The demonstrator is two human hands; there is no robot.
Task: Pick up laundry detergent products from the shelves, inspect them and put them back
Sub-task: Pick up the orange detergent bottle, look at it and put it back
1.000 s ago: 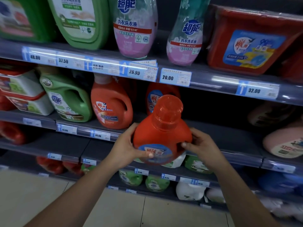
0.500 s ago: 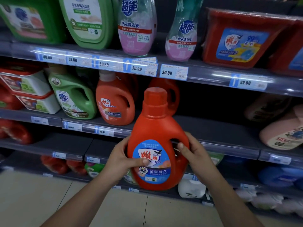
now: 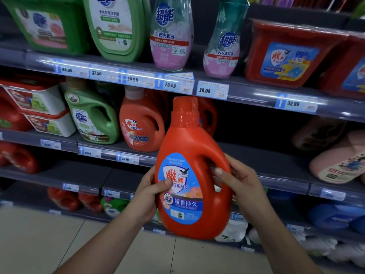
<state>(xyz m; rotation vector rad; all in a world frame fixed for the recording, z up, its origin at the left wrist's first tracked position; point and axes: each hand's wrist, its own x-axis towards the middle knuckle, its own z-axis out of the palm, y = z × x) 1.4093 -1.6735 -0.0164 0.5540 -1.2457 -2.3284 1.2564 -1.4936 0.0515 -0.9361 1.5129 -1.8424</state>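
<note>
Head view, far left: a green plastic detergent jug (image 3: 92, 117) and a smaller orange jug with a pale cap (image 3: 141, 123) stand on the grey metal middle shelf (image 3: 262, 161).
Left hand (image 3: 146, 196): wraps the near side of the held jug, thumb pressed flat on the blue front label (image 3: 182, 192), the other fingers hidden behind the body.
Task thing: a large orange plastic detergent jug with an orange screw cap (image 3: 193, 171), held in the air in front of the middle shelf, clear of every board.
Change: a second ago it tipped toward the camera, cap leading; now it is raised upright with its label facing the camera.
Meaning: probably the label is being read, so inspection is under way and the return to the shelf remains.
Axis: long axis near vertical, cap up and leaning slightly left, handle to the right.
Right hand (image 3: 243, 182): curls round the handle edge, thumb tip at the handle opening.
</note>
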